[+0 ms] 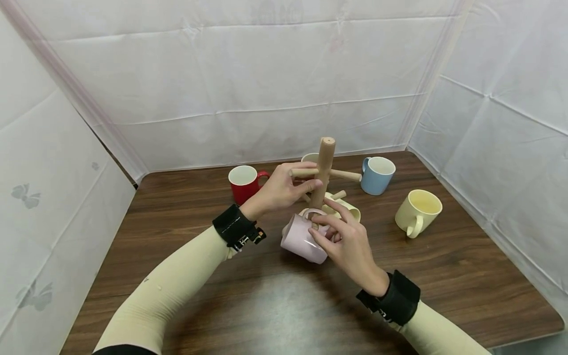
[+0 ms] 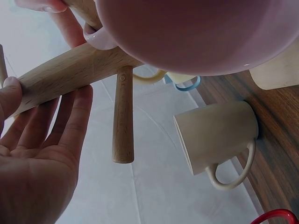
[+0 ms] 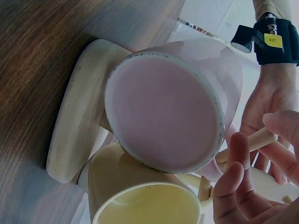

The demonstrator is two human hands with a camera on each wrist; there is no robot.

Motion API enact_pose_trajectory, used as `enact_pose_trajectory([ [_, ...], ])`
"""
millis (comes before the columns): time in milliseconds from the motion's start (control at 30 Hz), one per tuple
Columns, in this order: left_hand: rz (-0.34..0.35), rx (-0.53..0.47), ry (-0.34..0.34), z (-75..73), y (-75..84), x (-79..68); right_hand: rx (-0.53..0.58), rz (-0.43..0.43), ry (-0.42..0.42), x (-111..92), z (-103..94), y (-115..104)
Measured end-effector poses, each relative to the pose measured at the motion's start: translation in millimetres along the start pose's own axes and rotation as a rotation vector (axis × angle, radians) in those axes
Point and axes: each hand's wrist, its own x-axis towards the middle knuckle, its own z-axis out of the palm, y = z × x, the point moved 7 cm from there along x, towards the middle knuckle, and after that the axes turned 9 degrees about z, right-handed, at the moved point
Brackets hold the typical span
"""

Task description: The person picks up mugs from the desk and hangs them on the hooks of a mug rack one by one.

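Observation:
A wooden mug tree (image 1: 325, 172) stands mid-table, pegs sticking out from its post. My left hand (image 1: 286, 186) holds the upper post, thumb on one side and fingers on the other. A pink mug (image 1: 303, 240) hangs tilted from a lower front peg, its handle (image 2: 100, 38) looped over the wood. By that handle and the peg's tip is my right hand (image 1: 348, 241), fingers loosely bent and thumb apart; its fingers (image 3: 240, 154) show no clear grip on the mug. Behind the pink mug, a pale yellow mug (image 3: 107, 172) sits low at the tree.
A red mug (image 1: 243, 185) stands to the left. At the back right is a blue mug (image 1: 377, 176), with a yellow mug (image 1: 417, 212) nearer the right edge. A cream mug (image 2: 217, 135) stands behind the tree, mostly hidden in the head view. White sheets surround the brown table (image 1: 275, 305).

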Motion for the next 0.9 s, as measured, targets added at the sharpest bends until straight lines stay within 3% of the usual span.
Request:
enact_pose_trajectory([
  [267,0.006,0.034,0.017,-1.2,0.9,-1.8,-0.002,0.007,-0.014,-0.1,0.6,-0.2],
  [400,-0.012,-0.016,0.026,0.1,-0.8,-3.3,-0.004,0.008,-0.023,0.3,0.7,-0.1],
  [533,-0.031,-0.060,0.043,2.6,-7.9,-4.6,0.007,-0.001,-0.023,1.1,-0.3,1.2],
  [633,-0.056,-0.075,0.071,5.2,-23.2,-6.5,0.023,-0.006,-0.027,2.2,-1.7,3.6],
  [767,-0.047,0.000,0.101,6.3,-41.7,-7.6,0.038,-0.009,-0.054,3.8,-4.6,9.0],
  [900,0.005,0.125,0.116,4.2,-44.3,-5.9,0.035,0.001,-0.102,6.6,-7.8,16.2],
])
